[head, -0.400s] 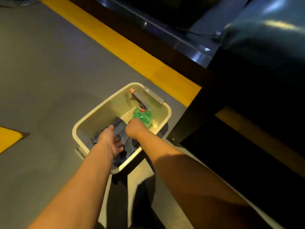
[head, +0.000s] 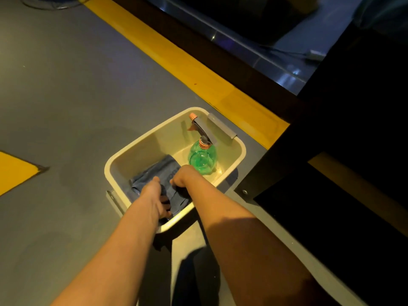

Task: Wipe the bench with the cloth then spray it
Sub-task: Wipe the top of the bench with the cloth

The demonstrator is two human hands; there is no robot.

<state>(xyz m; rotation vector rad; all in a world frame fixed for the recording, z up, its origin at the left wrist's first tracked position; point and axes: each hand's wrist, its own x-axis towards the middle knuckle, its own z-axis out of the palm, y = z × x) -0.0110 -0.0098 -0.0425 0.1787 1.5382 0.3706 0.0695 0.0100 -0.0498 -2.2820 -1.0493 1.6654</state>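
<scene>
Two bare hands down inside a cream plastic tub (head: 123,160) on a grey floor. Left hand (head: 154,193) with fingers curled into a dark blue cloth (head: 159,173); right hand (head: 185,175) closed in a fist on the same cloth. Soft, limp, light fabric (likely to bunch and drape), best gathered by a thick fold. Just beyond, a green spray bottle (head: 202,159) standing untouched in the tub. Dark bench (head: 353,151) to the right.
</scene>
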